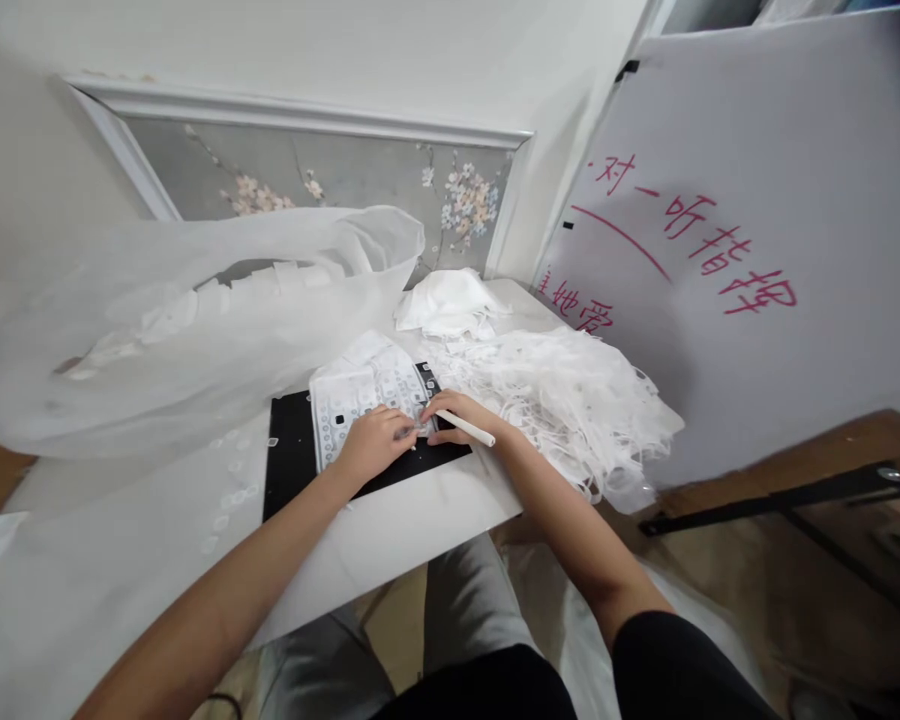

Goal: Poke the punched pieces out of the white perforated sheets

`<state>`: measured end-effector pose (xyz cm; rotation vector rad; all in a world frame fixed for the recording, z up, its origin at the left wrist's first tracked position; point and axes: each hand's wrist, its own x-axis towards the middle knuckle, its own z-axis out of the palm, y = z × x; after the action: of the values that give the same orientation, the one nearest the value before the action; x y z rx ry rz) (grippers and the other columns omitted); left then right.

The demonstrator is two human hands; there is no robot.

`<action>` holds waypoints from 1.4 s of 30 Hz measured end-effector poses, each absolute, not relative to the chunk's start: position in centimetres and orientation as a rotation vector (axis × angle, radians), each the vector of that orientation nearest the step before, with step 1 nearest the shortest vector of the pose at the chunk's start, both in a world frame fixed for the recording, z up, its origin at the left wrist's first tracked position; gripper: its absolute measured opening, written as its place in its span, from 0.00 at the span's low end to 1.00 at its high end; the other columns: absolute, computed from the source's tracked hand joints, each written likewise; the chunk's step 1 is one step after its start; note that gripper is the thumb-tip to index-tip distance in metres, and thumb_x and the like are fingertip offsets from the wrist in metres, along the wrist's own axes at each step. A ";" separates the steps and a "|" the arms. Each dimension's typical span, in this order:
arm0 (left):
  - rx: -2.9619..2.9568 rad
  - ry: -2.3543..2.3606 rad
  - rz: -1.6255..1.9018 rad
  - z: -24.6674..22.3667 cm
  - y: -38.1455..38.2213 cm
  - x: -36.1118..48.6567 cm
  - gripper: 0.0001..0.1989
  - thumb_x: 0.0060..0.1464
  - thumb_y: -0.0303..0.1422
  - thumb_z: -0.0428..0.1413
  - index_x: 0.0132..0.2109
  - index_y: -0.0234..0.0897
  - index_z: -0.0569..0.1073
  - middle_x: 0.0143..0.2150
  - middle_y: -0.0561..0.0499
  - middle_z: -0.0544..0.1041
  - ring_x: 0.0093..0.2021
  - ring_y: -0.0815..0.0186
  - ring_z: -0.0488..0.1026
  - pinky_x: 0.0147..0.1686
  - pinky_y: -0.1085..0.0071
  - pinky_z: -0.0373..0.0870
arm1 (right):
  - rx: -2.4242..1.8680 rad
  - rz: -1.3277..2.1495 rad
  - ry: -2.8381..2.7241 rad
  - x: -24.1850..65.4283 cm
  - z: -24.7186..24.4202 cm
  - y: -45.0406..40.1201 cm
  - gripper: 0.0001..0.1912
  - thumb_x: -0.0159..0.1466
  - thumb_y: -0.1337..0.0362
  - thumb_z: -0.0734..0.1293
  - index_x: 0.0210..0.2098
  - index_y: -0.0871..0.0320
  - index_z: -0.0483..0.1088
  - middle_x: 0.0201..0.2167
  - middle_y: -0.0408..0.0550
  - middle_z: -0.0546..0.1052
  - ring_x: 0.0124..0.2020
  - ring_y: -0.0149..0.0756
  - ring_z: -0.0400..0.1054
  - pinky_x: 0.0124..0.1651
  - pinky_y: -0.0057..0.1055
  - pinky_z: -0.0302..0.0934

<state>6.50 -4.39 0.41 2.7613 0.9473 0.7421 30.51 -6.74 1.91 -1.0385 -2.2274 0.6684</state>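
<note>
A white sheet printed with rows of small squares and dots lies on a black mat near the front edge of the white table. Its far end curls up off the mat, and some of its squares show black where the mat is seen through them. The left hand lies flat on the near right part of the sheet, fingers together and bent, pressing it down. The right hand meets it at the sheet's right edge, its fingertips touching those of the left hand; the fingers are pinched around a thin white stick, which points back towards the right along the hand. What the tip of the stick touches cannot be told.

Just right of the mat, a loose heap of white cut strips spreads to the table's right edge and hangs over it. Behind the sheet sits a folded white bundle. A large see-through plastic bag fills the left side of the table. A whiteboard with red writing leans at the right.
</note>
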 end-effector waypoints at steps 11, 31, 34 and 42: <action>2.691 0.937 0.790 0.4 -4.3 6.0 0.11 0.65 0.34 0.54 0.37 0.42 0.79 0.39 0.54 0.83 0.41 0.61 0.75 0.43 0.65 0.69 | -1.082 0.433 -2.288 29.7 1.7 -7.0 0.10 0.60 0.58 0.73 0.39 0.55 0.78 0.42 0.51 0.80 0.45 0.41 0.72 0.53 0.38 0.64; 2.644 0.853 1.421 1.6 -5.0 5.7 0.10 0.65 0.29 0.52 0.41 0.41 0.79 0.31 0.51 0.77 0.34 0.65 0.74 0.40 0.67 0.71 | -0.988 0.480 -1.970 28.6 3.9 -8.6 0.13 0.60 0.51 0.74 0.39 0.51 0.81 0.41 0.49 0.83 0.42 0.42 0.76 0.51 0.38 0.68; 2.649 0.879 1.400 1.8 -5.2 5.7 0.10 0.64 0.30 0.52 0.39 0.41 0.78 0.32 0.51 0.78 0.35 0.65 0.75 0.40 0.66 0.71 | -1.061 0.433 -1.884 28.5 3.8 -8.5 0.18 0.58 0.52 0.76 0.45 0.52 0.80 0.46 0.50 0.82 0.47 0.44 0.76 0.54 0.39 0.67; 2.691 0.855 1.386 1.8 -5.2 5.6 0.10 0.65 0.30 0.52 0.37 0.41 0.77 0.34 0.51 0.80 0.37 0.64 0.76 0.41 0.65 0.71 | -1.017 0.493 -1.855 27.9 3.8 -8.8 0.13 0.60 0.54 0.75 0.42 0.50 0.82 0.46 0.50 0.82 0.54 0.46 0.74 0.62 0.45 0.65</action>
<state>5.62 -5.17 1.77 2.6911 0.8550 1.3859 27.95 -8.78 3.76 -1.0166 -1.8552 0.4934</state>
